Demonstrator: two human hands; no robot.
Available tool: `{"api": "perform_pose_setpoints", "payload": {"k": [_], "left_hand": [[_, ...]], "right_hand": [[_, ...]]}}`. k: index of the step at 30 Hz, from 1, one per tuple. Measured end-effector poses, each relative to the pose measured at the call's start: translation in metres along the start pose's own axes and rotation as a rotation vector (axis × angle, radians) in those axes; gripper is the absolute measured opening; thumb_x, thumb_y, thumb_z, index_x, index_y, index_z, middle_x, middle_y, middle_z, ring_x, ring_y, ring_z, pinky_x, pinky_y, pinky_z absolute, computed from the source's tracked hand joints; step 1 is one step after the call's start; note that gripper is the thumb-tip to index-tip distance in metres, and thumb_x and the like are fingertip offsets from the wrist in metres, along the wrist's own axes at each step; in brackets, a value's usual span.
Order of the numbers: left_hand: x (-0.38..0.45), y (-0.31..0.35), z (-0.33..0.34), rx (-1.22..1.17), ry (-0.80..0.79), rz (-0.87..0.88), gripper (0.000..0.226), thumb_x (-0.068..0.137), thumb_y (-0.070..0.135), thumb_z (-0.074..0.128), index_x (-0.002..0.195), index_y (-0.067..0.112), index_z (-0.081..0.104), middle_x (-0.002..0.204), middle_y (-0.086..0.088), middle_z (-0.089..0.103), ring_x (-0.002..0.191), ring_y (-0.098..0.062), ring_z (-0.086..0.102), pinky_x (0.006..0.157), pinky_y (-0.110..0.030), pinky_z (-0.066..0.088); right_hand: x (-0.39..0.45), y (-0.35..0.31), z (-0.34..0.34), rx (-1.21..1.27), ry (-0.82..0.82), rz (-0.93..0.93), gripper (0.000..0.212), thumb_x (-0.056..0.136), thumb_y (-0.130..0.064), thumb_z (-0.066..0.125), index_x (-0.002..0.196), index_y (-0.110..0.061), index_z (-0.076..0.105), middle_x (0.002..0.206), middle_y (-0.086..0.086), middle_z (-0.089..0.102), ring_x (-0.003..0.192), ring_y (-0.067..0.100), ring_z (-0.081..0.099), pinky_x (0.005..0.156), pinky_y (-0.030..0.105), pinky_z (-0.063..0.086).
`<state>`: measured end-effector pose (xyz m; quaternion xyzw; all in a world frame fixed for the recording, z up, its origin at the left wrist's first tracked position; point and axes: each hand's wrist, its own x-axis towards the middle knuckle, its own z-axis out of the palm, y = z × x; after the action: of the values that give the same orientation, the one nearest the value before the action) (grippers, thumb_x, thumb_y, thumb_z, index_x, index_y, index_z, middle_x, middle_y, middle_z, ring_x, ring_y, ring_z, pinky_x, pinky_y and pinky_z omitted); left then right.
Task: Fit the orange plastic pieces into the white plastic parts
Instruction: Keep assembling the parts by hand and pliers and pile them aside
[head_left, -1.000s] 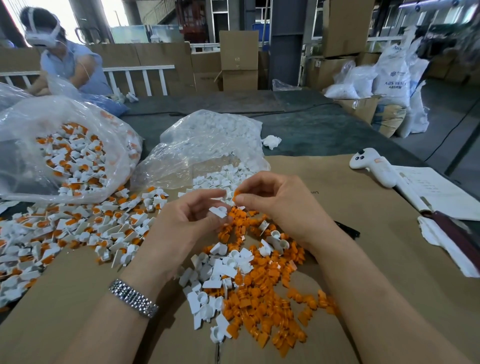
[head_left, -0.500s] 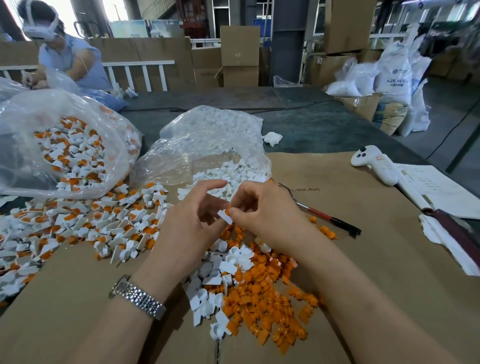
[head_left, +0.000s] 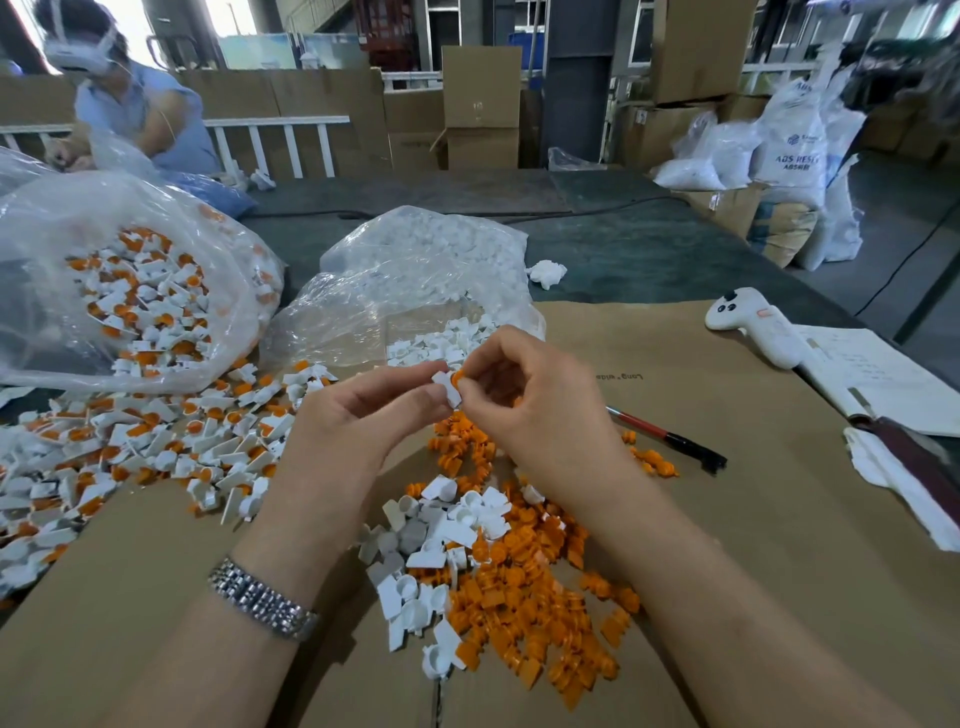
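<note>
Pinching a white part (head_left: 448, 388) between thumb and fingers of the left hand (head_left: 363, 415), just above the loose heap. Pinching an orange piece (head_left: 459, 378) in the fingertips of the right hand (head_left: 535, 400), pressed against the top of the white part. Both held in the air between the hands, touching; seating depth not discernible, the fingers covering the joint.

Judged step: pressing the orange piece into the socket of the white part, insertion apparently under way and not confirmed complete.

Lying directly below on the cardboard (head_left: 727, 519): unassembled stock, white parts (head_left: 431, 545) on the left side of the heap, orange pieces (head_left: 524, 597) on the right, intermixed at the middle. Lying to the left: finished assemblies (head_left: 145, 441), white with orange showing, spreading out from a clear bag (head_left: 130, 291) holding more of the same. Sitting behind the hands: a second bag (head_left: 415, 280) of white parts only, mouth open toward the work.

Further out: a pen (head_left: 670, 439) by the right wrist, a controller (head_left: 753, 327) and a notebook (head_left: 878, 374) at far right.

Next move, as a judgement: calling for a squeeze along the socket axis until flush, then dropping the unit leftward and drawing one of each from the heap. Risk: skewed entry, jamming the piece.
</note>
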<state>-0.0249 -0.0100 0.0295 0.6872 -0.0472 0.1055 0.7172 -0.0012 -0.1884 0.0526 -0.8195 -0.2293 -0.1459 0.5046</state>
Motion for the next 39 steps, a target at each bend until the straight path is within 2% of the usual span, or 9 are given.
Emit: {"api": "perform_pose_setpoints", "payload": {"k": [2,5,8,10,13,24,33,36,39], "left_hand": [[0.000,0.000,0.002,0.048,0.014,0.019,0.052,0.061,0.053,0.092,0.106,0.029,0.082,0.102,-0.005,0.080,0.102,-0.023,0.076,0.095,-0.032,0.058],[0.002,0.001,0.004,-0.109,0.031,-0.028,0.042,0.063,0.035,0.090,0.102,0.019,0.083,0.107,-0.009,0.079,0.102,-0.026,0.076,0.091,-0.033,0.060],[0.003,0.003,0.004,-0.299,0.027,-0.111,0.025,0.067,0.016,0.085,0.091,0.010,0.083,0.100,-0.014,0.079,0.097,-0.027,0.077,0.084,-0.028,0.061],[0.002,0.005,0.003,-0.341,0.021,-0.142,0.013,0.070,0.009,0.081,0.082,0.009,0.082,0.093,-0.012,0.079,0.092,-0.025,0.077,0.081,-0.027,0.061],[0.002,0.008,0.003,-0.365,0.019,-0.169,0.007,0.072,0.004,0.078,0.078,0.006,0.081,0.091,-0.013,0.078,0.090,-0.024,0.077,0.079,-0.026,0.061],[0.002,0.010,-0.001,-0.322,0.024,-0.193,0.009,0.066,0.005,0.081,0.075,0.005,0.081,0.090,-0.013,0.078,0.090,-0.024,0.077,0.078,-0.026,0.061],[0.001,0.014,0.002,-0.312,0.024,-0.195,0.005,0.069,0.002,0.077,0.072,0.004,0.080,0.087,-0.013,0.078,0.089,-0.023,0.077,0.077,-0.026,0.061],[0.001,0.014,0.003,-0.319,0.016,-0.207,0.004,0.071,0.001,0.078,0.075,0.002,0.077,0.091,-0.016,0.077,0.095,-0.026,0.077,0.080,-0.027,0.061],[0.001,0.013,0.004,-0.326,0.039,-0.227,0.004,0.069,0.001,0.078,0.073,0.003,0.079,0.090,-0.018,0.077,0.092,-0.027,0.077,0.077,-0.025,0.061]], "right_hand": [[-0.001,-0.001,0.001,-0.023,0.001,-0.030,0.004,0.092,-0.014,0.070,0.093,-0.016,0.066,0.082,-0.009,0.064,0.078,0.007,0.061,0.069,0.020,0.051],[-0.001,-0.002,0.001,-0.033,-0.020,-0.053,0.007,0.093,-0.015,0.069,0.100,-0.015,0.067,0.087,-0.006,0.065,0.083,0.009,0.062,0.075,0.022,0.053],[0.000,-0.001,-0.002,0.021,-0.057,-0.043,0.017,0.093,-0.018,0.071,0.110,-0.018,0.069,0.089,-0.008,0.065,0.084,0.008,0.063,0.078,0.018,0.053],[0.001,0.000,-0.004,0.041,-0.081,-0.047,0.021,0.093,-0.018,0.073,0.113,-0.019,0.071,0.091,-0.007,0.066,0.085,0.008,0.065,0.081,0.020,0.055],[0.001,0.000,-0.006,0.023,-0.085,-0.069,0.020,0.091,-0.019,0.074,0.111,-0.020,0.073,0.094,-0.008,0.067,0.089,0.008,0.065,0.084,0.026,0.055],[0.001,-0.002,-0.009,-0.101,-0.111,-0.152,0.021,0.091,-0.019,0.073,0.112,-0.017,0.075,0.097,-0.011,0.066,0.089,0.002,0.061,0.082,0.016,0.051],[0.000,-0.004,-0.008,-0.118,-0.123,-0.136,0.021,0.091,-0.020,0.074,0.112,-0.017,0.075,0.097,-0.005,0.069,0.087,0.005,0.063,0.083,0.022,0.053],[0.000,-0.004,-0.008,-0.120,-0.129,-0.115,0.023,0.091,-0.021,0.074,0.113,-0.019,0.074,0.098,-0.006,0.069,0.087,0.005,0.064,0.083,0.022,0.054],[-0.001,-0.005,-0.007,-0.094,-0.179,-0.080,0.025,0.089,-0.024,0.077,0.114,-0.021,0.073,0.094,-0.008,0.069,0.086,0.007,0.066,0.081,0.024,0.056]]}}
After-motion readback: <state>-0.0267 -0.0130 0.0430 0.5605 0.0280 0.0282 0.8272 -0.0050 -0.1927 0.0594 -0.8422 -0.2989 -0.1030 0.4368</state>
